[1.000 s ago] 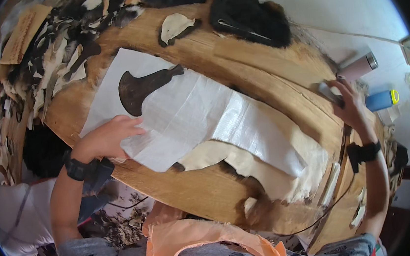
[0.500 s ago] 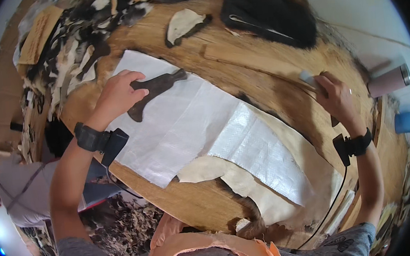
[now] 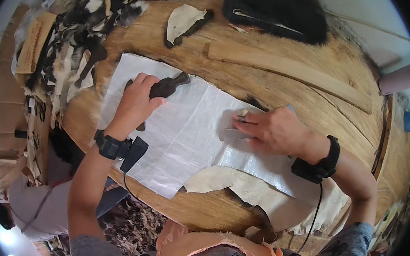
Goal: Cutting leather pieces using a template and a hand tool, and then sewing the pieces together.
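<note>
My left hand (image 3: 136, 105) is closed round a dark, smooth, waisted block (image 3: 172, 84) that rests on a white woven plastic sheet (image 3: 181, 135). Part of the block is hidden under the fingers. Over the middle of the sheet, my right hand (image 3: 282, 131) grips a flat grey blade (image 3: 235, 134), slightly blurred. Its handle is hidden by the hand. Beneath the sheet lies a pale hide (image 3: 265, 191) with dark fur along its edge, its cream skin side facing up.
A long wooden strip (image 3: 298, 74) lies on the wooden table (image 3: 147, 40) beyond the sheet. Farther off are a black fur piece (image 3: 272, 10) and a small cream-and-dark scrap (image 3: 184, 24). Fur scraps (image 3: 67, 57) are heaped at left. Another person (image 3: 44, 205) is at lower left.
My right hand has swung left and nearer, from beside the wooden strip to over the sheet, with the blade. My left hand has shifted a little right and wraps more closely round the dark block.
</note>
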A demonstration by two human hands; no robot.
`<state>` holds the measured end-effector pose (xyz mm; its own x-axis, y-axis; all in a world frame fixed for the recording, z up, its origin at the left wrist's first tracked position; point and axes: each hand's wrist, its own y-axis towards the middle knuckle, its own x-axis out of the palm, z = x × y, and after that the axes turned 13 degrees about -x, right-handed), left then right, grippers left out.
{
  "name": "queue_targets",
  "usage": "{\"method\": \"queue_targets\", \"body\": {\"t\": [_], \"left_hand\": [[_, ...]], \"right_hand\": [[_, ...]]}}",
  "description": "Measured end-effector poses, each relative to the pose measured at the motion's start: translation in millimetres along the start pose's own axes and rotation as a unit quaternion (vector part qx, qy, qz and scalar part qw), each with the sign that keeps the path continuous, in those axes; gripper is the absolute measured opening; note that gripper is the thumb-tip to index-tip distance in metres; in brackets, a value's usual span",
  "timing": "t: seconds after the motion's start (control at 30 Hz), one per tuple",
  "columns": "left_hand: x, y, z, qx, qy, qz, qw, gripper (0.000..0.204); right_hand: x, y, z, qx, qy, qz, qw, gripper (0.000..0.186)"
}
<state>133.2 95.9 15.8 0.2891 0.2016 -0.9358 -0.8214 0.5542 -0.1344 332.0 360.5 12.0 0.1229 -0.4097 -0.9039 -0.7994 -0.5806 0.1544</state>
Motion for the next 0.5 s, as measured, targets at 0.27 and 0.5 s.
{"method": "queue_targets", "body": {"t": [0.27,0.5], "left_hand": [[-7.0,-3.3,-5.1,0.049,0.022,0.000,0.999,0.042],[-17.0,4.1,-1.8,0.017,0.122,-0.075,0.990,0.044]], "right_hand": [[-6.3,-12.1,9.0,0.005,0.009,-0.020,1.000,0.048],[1.2,-26.5,11.6,0.014,0.019,-0.012,1.000,0.046]]}}
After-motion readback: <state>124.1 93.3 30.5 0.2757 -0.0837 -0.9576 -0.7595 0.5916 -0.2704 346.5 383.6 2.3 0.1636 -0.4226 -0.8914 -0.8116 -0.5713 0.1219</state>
